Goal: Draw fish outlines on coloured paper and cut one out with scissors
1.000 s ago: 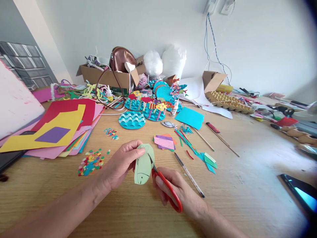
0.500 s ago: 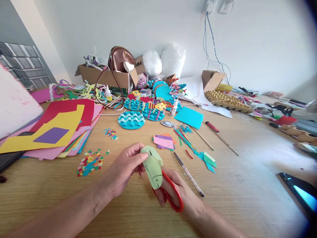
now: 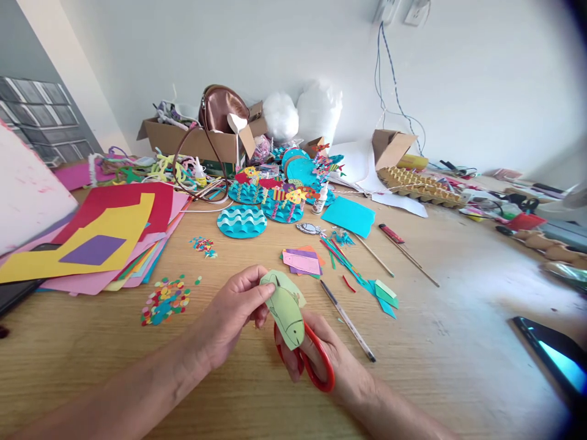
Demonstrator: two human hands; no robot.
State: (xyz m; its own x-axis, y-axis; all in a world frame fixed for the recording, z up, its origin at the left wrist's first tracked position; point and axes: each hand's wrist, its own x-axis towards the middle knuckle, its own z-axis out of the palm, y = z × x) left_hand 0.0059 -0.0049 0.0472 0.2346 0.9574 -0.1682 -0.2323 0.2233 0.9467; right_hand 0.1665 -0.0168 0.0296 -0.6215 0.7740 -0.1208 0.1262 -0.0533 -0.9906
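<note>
Between thumb and fingers, my left hand [image 3: 243,296] pinches the upper left end of a light green paper piece [image 3: 285,311]. A fish is drawn on it in dark lines, its head pointing down toward me. My right hand [image 3: 321,342] has its fingers through the handles of red-handled scissors [image 3: 326,366], just right of and below the paper. The scissor blades are hidden behind the green paper. A small stack of pink, purple and orange paper pieces [image 3: 301,261] lies just beyond my hands, and a pen [image 3: 347,321] rests on the table to their right.
Coloured sheets [image 3: 105,226] are piled at left, near scattered paper dots [image 3: 167,299]. Farther back stand blue wavy bases with paper fish [image 3: 282,205], a glue bottle [image 3: 320,200] and a cardboard box [image 3: 192,143]. A phone [image 3: 550,354] lies at right, an egg tray [image 3: 419,186] behind it.
The scissor handles have spread wider apart and shifted slightly left. The green paper has turned a little, its head end moving right. My left hand keeps its pinch.
</note>
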